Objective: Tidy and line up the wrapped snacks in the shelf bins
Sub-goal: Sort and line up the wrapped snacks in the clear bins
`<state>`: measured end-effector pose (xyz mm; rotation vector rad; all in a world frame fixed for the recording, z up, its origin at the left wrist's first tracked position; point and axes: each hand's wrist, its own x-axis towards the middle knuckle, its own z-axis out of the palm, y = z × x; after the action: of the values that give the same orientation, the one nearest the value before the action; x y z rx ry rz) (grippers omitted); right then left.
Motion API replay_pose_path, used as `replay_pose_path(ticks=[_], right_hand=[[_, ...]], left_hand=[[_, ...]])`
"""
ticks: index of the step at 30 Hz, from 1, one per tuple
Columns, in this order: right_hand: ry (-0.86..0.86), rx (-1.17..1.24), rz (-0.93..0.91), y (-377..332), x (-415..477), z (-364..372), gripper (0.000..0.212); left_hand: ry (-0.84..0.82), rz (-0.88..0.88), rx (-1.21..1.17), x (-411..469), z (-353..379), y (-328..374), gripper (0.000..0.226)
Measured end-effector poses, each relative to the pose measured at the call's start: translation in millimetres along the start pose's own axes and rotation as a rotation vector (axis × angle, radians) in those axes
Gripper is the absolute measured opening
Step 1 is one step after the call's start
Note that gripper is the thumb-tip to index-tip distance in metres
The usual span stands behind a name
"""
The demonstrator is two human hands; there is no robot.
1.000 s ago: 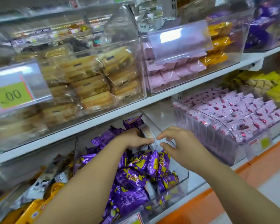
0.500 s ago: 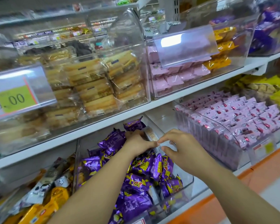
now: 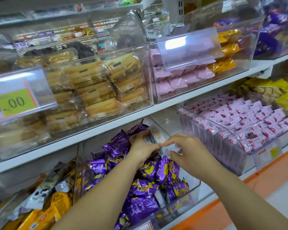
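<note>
Reaching into the clear bin on the lower shelf, both hands meet on a few pale wrapped packets standing on edge at the back of the jumbled purple snacks. The left hand has its grip curled round the packets' left flank; the right hand pinches their near end between thumb and forefinger. The packets' long axis runs away from the person, toward the bin's rear and close along its right wall, so the right hand sits on the wall side. The coming move probably means sliding them square against that wall.
</note>
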<state>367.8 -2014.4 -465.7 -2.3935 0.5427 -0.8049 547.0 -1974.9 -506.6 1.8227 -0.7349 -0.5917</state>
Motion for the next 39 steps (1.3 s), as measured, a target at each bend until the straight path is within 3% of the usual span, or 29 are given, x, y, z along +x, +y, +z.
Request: replay_pose_path(ticks=[8,12,16,26,33,39], right_hand=[[0.020,0.010,0.016,0.1,0.1,1.8,0.022],[0.019,0.001,0.019,-0.1,1.8,2.9,0.028],[-0.010,0.010,0.033,2.0,5.5,4.3,0.038],[-0.047,0.215,0.121,6.8,15.2,11.5,0.064],[-0.006,0.268,0.111,-4.9,17.7,6.8,0.056],[0.108,0.380,0.246,-3.0,15.8,8.8,0.047]], left_hand=[[0.083,0.122,0.015,-4.8,-2.9,5.7,0.058],[0.008,0.061,-0.151,-7.8,-2.5,14.1,0.062],[-0.039,0.057,-0.241,-10.0,1.0,17.6,0.050],[-0.056,0.144,-0.181,-20.4,-2.8,24.0,0.066],[-0.110,0.177,-0.273,-35.4,-6.3,34.5,0.043],[-0.089,0.091,-0.083,-37.2,-5.8,37.9,0.066]])
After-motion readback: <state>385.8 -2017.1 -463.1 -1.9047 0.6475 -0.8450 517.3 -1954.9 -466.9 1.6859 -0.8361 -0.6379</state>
